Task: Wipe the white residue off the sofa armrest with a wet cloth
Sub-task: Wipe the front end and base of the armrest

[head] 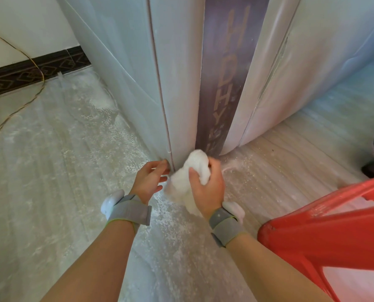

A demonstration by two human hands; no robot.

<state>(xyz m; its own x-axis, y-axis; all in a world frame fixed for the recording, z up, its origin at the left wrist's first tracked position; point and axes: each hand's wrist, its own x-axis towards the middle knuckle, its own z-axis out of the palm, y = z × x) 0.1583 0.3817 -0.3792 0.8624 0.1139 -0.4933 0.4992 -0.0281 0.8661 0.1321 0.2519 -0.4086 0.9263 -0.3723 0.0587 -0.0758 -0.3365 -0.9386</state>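
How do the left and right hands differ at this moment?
The right hand grips a bunched white cloth; the left hand holds nothing. The left hand's fingers touch the armrest's edge; the right hand's curl round the cloth. Both wear grey wrist straps.

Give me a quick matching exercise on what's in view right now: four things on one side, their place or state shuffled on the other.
Things:
1. white cloth
2. left hand
3. red plastic stool
4. yellow cable

Places or states:
A. lower right, on the floor
B. bunched in the right hand at the foot of the armrest
C. trailing along the floor by the left wall
D. fingers resting against the armrest's piped edge

Pairs: 1-B, 2-D, 3-A, 4-C
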